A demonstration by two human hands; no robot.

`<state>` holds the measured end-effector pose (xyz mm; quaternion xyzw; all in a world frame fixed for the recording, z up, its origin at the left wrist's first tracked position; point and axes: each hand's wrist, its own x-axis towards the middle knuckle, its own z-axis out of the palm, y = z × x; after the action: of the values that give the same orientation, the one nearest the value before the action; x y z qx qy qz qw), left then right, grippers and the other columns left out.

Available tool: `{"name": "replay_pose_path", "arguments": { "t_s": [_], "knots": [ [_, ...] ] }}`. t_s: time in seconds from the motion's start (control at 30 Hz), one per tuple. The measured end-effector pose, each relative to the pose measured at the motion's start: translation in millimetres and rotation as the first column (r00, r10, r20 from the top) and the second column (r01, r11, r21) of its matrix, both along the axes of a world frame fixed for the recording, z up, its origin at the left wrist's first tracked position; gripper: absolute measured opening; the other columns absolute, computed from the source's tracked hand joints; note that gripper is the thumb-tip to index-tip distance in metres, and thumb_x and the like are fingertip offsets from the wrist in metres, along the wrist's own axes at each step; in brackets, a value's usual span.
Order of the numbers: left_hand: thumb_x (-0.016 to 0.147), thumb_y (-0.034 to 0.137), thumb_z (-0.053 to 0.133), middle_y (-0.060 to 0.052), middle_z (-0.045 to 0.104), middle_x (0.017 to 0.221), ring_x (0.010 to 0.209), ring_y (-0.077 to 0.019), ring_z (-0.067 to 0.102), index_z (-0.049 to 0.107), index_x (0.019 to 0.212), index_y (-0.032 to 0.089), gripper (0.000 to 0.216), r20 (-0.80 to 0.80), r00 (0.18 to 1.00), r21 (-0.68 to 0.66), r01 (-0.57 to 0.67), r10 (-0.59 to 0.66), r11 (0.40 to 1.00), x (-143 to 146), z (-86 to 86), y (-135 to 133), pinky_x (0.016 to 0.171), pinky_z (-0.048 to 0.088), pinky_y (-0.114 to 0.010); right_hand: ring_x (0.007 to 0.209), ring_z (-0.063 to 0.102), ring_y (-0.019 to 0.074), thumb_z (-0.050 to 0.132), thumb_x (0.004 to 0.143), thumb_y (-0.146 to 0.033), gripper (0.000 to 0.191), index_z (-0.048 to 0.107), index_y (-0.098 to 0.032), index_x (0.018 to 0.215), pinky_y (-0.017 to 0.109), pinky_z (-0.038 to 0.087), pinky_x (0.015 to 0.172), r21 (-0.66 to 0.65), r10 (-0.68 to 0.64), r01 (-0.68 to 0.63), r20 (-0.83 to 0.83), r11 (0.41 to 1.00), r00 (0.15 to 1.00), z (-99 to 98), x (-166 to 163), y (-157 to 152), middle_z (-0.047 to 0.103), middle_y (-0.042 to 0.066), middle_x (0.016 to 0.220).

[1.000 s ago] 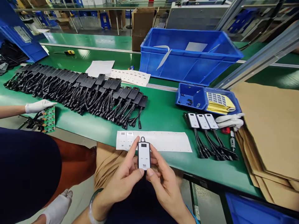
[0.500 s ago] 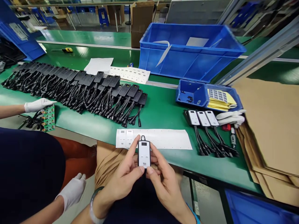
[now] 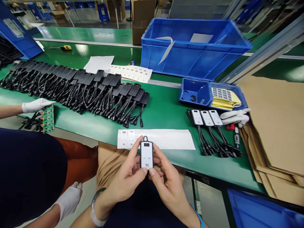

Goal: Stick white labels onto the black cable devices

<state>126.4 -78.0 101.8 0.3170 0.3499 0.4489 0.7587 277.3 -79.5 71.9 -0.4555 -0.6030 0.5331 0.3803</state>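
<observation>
The gloved hand (image 3: 70, 199) of the person at the left has moved up since the first frame. The box (image 3: 147, 155) is by the near edge of the desk (image 3: 166, 107), over part of the sheet (image 3: 173, 139). Green desk shows between the black boxes (image 3: 89, 79) and three white-faced boxes (image 3: 207, 118). Two stickers (image 3: 127, 138) are on the sheet. The left hand (image 3: 125, 182) and right hand (image 3: 168, 183) curl around one box, thumbs at its bottom.
</observation>
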Motion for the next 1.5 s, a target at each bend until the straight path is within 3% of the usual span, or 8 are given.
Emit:
{"name": "replay_pose_path", "arguments": {
  "t_s": [0.47,0.67,0.83,0.93,1.07,1.13,1.3,1.5],
  "knots": [
    [0.087,0.011,0.059,-0.011,0.054,0.131,0.12,-0.023,0.053,0.007,0.15,0.032,0.084,0.005,1.0,0.013,-0.004,0.004,1.0,5.8,-1.0,0.6,0.095,0.048,-0.033,0.118,0.055,0.023,0.041,0.1,-0.032,0.044,0.034,-0.031,0.144,0.039,0.053,0.095,-0.096,-0.022,0.013,-0.093,0.995,0.995,0.8,-0.8,-0.7,0.049,0.009,0.138],
    [0.09,0.012,0.056,-0.011,0.048,0.138,0.119,-0.0214,0.052,0.009,0.149,0.036,0.079,-0.072,0.997,0.06,0.042,-0.038,0.997,7.0,-2.8,-4.4,0.094,0.047,-0.033,0.099,0.064,0.0207,0.067,0.087,-0.034,0.051,0.042,-0.03,0.131,0.027,0.061,0.068,-0.119,-0.132,0.117,-0.132,0.986,0.982,-1.3,-4.6,1.5,0.062,0.007,0.115],
    [0.087,0.014,0.062,-0.012,0.052,0.131,0.1,-0.0175,0.061,0.003,0.15,0.036,0.088,-0.034,0.995,0.006,0.097,-0.096,0.995,4.8,-4.4,-4.5,0.086,0.05,-0.031,0.085,0.065,0.0171,0.049,0.097,-0.038,0.025,0.051,-0.025,0.119,0.027,0.059,0.068,-0.147,-0.195,0.175,-0.137,0.973,0.971,-1.1,-0.3,5.6,0.064,0.006,0.105],
    [0.088,0.019,0.061,-0.013,0.055,0.128,0.101,-0.0192,0.062,0.003,0.15,0.034,0.086,-0.006,0.995,-0.001,0.096,-0.096,0.995,4.3,-4.4,-3.0,0.088,0.051,-0.035,0.072,0.065,0.016,0.046,0.098,-0.042,0.027,0.049,-0.023,0.117,0.025,0.057,0.058,-0.206,-0.197,0.161,-0.17,0.965,0.966,-0.1,1.3,8.9,0.065,0.005,0.094],
    [0.089,0.029,0.061,-0.013,0.051,0.136,0.123,-0.0256,0.051,0.004,0.151,0.031,0.084,-0.057,0.996,0.037,0.074,-0.072,0.997,2.5,-5.5,-2.2,0.1,0.046,-0.039,0.076,0.064,0.0166,0.057,0.092,-0.039,0.034,0.046,-0.023,0.119,0.025,0.057,0.063,-0.109,-0.148,0.132,-0.156,0.985,0.977,3.2,-1.2,13.1,0.065,0.005,0.095],
    [0.091,0.038,0.058,-0.013,0.052,0.137,0.122,-0.0268,0.053,0.008,0.151,0.029,0.079,-0.134,0.989,-0.022,0.054,-0.056,0.998,1.0,-9.7,-3.6,0.094,0.05,-0.037,0.079,0.064,0.0174,0.052,0.094,-0.039,0.031,0.046,-0.023,0.12,0.023,0.055,0.056,-0.131,-0.124,0.104,-0.16,0.986,0.979,5.6,-2.7,14.9,0.065,0.007,0.099],
    [0.087,0.052,0.057,-0.01,0.041,0.148,0.127,-0.0304,0.048,0.036,0.144,0.022,0.068,-0.39,0.915,-0.166,-0.184,0.107,0.969,1.2,-31.4,-8.1,0.086,0.056,-0.033,0.082,0.064,0.0176,0.048,0.095,-0.033,0.026,0.051,-0.021,0.118,0.028,0.055,0.074,0.03,-0.081,0.087,-0.156,0.996,0.984,8.6,-4.4,21.2,0.066,0.006,0.097],
    [0.091,0.055,0.046,-0.004,0.045,0.146,0.133,-0.0284,0.043,0.028,0.148,0.026,0.066,-0.474,0.864,0.084,-0.149,0.171,0.985,5.4,-47.9,-1.0,0.104,0.048,-0.037,0.085,0.064,0.0178,0.046,0.089,-0.019,0.028,0.05,-0.021,0.117,0.027,0.053,0.076,0.218,-0.126,0.151,-0.126,0.964,0.984,0.9,-6.2,26.2,0.066,0.007,0.104]
  ]
}}
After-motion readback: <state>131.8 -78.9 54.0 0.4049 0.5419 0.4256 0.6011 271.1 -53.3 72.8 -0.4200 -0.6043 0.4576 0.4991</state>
